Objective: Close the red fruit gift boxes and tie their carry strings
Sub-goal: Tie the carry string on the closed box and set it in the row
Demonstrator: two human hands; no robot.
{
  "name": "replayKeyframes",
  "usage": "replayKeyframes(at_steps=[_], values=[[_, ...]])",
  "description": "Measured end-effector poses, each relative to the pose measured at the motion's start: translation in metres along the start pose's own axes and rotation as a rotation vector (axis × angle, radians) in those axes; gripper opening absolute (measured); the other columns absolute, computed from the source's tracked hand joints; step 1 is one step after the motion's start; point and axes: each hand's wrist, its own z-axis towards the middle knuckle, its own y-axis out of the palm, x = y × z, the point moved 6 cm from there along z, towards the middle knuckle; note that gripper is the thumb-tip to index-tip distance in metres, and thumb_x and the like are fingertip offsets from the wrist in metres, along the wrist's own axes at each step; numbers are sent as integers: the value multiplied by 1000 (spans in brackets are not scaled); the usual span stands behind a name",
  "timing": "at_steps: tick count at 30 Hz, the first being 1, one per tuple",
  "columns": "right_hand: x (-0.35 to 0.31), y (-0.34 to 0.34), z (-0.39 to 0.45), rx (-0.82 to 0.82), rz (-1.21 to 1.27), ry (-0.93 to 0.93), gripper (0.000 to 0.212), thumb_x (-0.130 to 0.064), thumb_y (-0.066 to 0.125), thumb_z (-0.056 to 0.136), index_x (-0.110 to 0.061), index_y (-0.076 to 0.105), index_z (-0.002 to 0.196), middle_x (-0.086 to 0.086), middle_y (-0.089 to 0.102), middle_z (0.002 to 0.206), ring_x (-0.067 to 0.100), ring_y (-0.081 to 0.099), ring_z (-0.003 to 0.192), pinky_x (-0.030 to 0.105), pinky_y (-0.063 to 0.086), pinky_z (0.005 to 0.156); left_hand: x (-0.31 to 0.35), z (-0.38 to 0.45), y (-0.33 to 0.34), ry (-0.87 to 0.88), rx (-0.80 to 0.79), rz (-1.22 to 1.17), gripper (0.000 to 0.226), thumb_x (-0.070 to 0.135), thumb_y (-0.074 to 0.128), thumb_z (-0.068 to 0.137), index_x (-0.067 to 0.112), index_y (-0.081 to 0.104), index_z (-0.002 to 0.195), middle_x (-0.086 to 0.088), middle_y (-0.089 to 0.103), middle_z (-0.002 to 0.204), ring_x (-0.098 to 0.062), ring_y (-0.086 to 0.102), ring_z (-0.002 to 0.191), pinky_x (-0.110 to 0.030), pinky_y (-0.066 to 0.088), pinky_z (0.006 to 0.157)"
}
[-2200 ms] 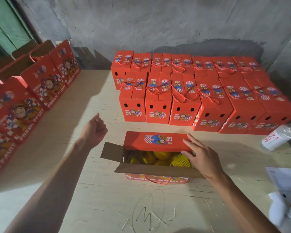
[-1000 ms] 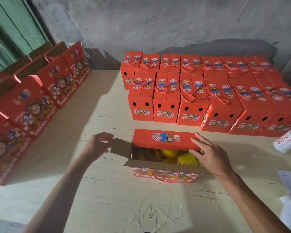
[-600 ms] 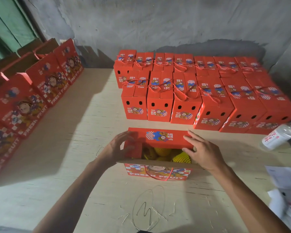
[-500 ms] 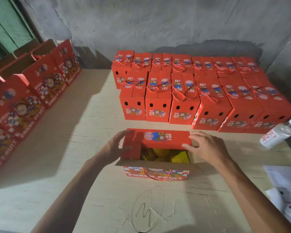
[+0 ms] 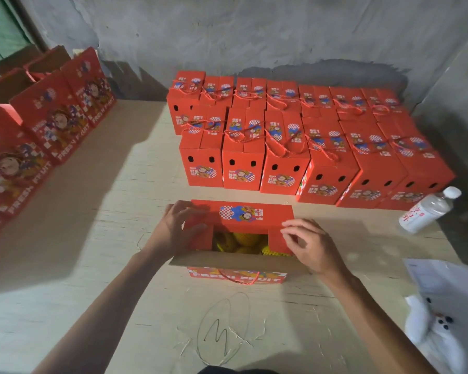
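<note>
Hands on half-closed red cardboard fruit gift box [image 5: 237, 275] at table's [image 5: 119, 306] near-centre: left hand [image 5: 177, 229] flat, fingers spread on left side flap; right hand [image 5: 312, 248] curled, pressing right flap down. Yellow net-wrapped fruit [image 5: 239, 241] visible inside; red twisted carry string [image 5: 239, 279] hanging loose at front.

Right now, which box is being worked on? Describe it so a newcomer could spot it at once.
On the pale wooden table, in front of the block of closed red boxes by the wall, one red box stands alone nearest the person. The left hand and right hand are on its end flaps. Unlike its neighbours, its top is open, showing yellow fruit.
</note>
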Motion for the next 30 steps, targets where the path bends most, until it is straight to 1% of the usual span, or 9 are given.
replayKeyframes(at_steps=[5,12,15,17,19,22,26,28,30], values=[[1,4,-3,-56,-65,-42,6,-9,79,86,-12,78,90,-6,70,121,17,62,106,38,57,82,19,-3,-2,200,-1,167,30,42,57,95,18,74,102,1,67,105,-29,58,93,-46,48,83],[-2,2,3,-152,-139,-117,1,-16,77,90,-17,78,90,-8,69,122,16,59,101,39,54,80,31,-7,-2,335,-82,210,27,26,56,100,20,79,111,-3,66,96,-28,60,81,-45,52,73],[3,0,2,-229,-139,-118,18,-9,71,94,-18,80,106,-9,65,133,15,58,111,40,58,77,35,-7,-5,350,-122,202,23,15,62,99,15,79,114,-9,67,97,-31,61,81,-45,53,73],[8,-1,-5,-336,-194,-150,46,6,63,91,-21,73,127,-9,55,149,16,54,125,39,58,87,31,-10,-8,352,-171,171,31,0,71,92,11,75,120,-12,69,106,-33,63,89,-45,55,76],[13,-3,-16,-440,-229,-188,65,7,58,88,-24,57,146,-11,35,163,12,41,142,32,49,104,24,-15,-13,315,-211,119,39,3,75,89,10,72,126,-10,69,119,-31,64,103,-45,56,83],[12,-2,-27,-509,-181,-150,70,-40,57,89,-26,42,156,-16,18,168,5,21,152,27,26,118,20,-22,-19,293,-201,86,44,1,64,92,13,67,133,-4,68,130,-24,64,118,-44,57,91],[8,-1,-21,-397,-67,-74,67,-69,53,91,-26,61,142,-20,35,161,5,36,142,33,38,112,8,-26,-21,146,-193,-41,45,-2,65,94,13,63,136,-4,71,126,-23,69,113,-47,58,90],[10,0,-19,-322,-3,-17,58,-71,50,93,-27,75,122,-22,45,154,4,42,136,35,44,106,-1,-27,-22,-113,-115,-367,36,22,52,103,13,58,138,-3,74,123,-22,70,114,-49,54,100],[13,0,-17,-226,69,89,54,-73,47,94,-29,78,105,-20,55,144,4,49,132,33,46,104,-7,-28,-19,-344,-37,-674,54,53,34,106,18,50,144,-3,75,120,-21,69,116,-51,47,108]])
